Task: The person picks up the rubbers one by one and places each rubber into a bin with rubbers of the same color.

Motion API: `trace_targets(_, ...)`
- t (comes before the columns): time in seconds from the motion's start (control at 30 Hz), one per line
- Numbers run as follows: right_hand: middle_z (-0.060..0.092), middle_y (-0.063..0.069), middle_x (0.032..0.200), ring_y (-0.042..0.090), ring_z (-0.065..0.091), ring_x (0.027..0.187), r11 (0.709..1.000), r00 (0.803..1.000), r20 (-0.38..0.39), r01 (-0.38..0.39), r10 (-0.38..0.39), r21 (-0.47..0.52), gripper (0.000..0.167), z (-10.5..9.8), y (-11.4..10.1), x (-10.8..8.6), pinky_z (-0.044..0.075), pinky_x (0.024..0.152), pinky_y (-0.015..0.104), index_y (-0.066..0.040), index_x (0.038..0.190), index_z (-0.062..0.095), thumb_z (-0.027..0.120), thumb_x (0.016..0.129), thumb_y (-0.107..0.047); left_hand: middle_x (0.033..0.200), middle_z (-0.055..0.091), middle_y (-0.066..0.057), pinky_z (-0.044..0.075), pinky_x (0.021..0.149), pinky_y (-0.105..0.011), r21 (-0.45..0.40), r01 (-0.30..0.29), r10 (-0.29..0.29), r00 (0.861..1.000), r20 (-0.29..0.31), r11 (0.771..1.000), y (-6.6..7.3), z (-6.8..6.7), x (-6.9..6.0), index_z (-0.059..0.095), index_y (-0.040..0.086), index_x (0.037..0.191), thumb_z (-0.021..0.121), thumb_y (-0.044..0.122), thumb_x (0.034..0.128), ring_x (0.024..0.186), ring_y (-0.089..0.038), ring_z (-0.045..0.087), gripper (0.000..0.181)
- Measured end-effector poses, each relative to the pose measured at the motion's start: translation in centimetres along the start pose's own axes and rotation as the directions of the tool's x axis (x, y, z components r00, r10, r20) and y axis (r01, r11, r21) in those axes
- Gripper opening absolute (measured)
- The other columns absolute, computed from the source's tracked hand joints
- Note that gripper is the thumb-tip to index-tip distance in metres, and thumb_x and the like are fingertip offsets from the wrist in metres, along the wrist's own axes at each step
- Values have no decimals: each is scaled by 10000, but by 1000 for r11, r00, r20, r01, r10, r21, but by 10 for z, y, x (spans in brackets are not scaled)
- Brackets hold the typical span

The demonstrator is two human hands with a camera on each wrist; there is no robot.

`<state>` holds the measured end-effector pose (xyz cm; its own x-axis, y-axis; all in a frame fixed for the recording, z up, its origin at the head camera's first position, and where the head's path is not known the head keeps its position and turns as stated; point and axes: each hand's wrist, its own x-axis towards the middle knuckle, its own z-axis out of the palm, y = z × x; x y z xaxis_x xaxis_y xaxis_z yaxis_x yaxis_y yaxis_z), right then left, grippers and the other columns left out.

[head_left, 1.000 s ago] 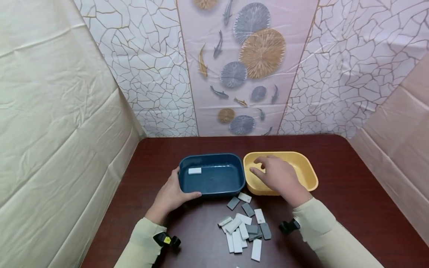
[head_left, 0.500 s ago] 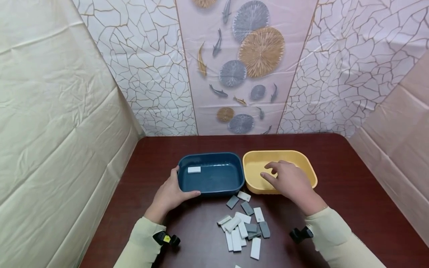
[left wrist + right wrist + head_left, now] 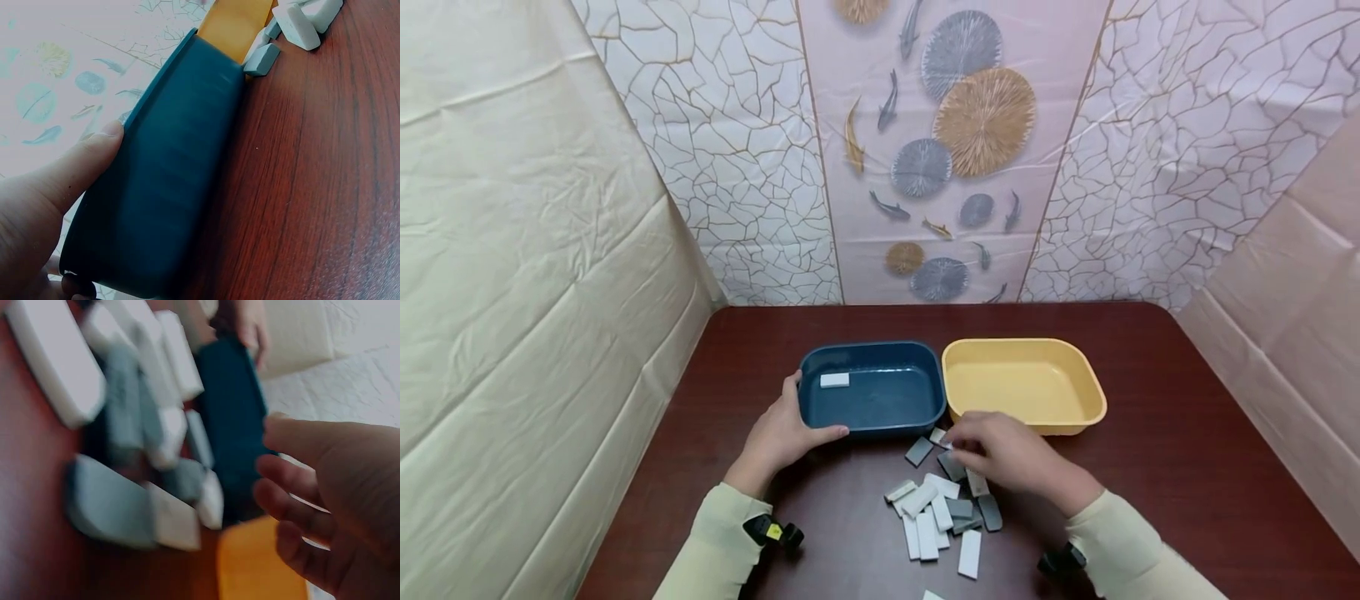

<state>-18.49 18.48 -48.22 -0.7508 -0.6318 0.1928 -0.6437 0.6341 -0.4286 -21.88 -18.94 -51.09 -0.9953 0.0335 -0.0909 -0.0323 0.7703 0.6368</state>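
Note:
My left hand [image 3: 778, 437] grips the left end of a dark blue plastic basin [image 3: 887, 408], its thumb on the front rim. One white block [image 3: 834, 380] lies inside that basin. In the left wrist view the thumb presses against the basin's wall [image 3: 169, 150]. My right hand [image 3: 1015, 454] hangs over the far edge of a heap of white and grey blocks, fingers loosely bent. Nearest its fingertips are a white block [image 3: 937, 436] and a grey block [image 3: 950, 467], partly covered. In the blurred right wrist view, nothing shows between the fingers of the right hand [image 3: 325, 494].
A yellow basin [image 3: 1022, 387] stands against the blue one's right side. The heap of blocks [image 3: 925, 508] spreads in front of both on the dark red wooden table [image 3: 1180, 467]. A patterned cloth wall [image 3: 970, 200] rises behind the table, with plain fabric on both sides.
My right hand has come from above the yellow basin toward the near left, down over the blocks. The left hand stays on the blue basin.

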Motion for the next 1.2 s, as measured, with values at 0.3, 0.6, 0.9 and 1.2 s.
trace_targets(0.3,739,-94,1207,49,670,1051,989,968,240,34,-69,146,217,29,-11,6,577,907,330,-205,1263,805,787,1047,-212,1570,551,-288,525,1057,-669,1,15,-15,1000,0,1000,-3,3,-1,123,109,1741,906,662,819,1292,-444,641,1330)
trace_targets(0.6,709,-167,1211,59,628,1160,990,962,259,59,-90,126,174,36,-11,4,550,1018,398,-254,1224,790,773,1058,-204,1513,595,-293,540,1034,-663,-15,13,-13,1000,7,1000,-1,5,-1,111,131,1739,905,663,817,1244,-435,665,1329)
trace_targets(0.9,705,-196,1169,25,641,1124,989,959,268,56,-92,140,168,34,-15,4,553,1006,384,-273,1194,787,780,1051,-184,1495,612,-283,549,1022,-659,-14,25,-25,1000,12,1000,-3,6,-1,114,150,1737,905,660,818,1233,-427,668,1316)
trace_targets(1.2,700,-174,1083,20,639,969,985,951,295,48,-95,164,177,29,-21,13,562,877,286,-258,1129,787,799,1024,-116,1437,651,-285,568,986,-644,0,25,-25,1000,-3,1000,-2,2,-1,136,148,1742,904,666,817,1163,-403,697,1309)
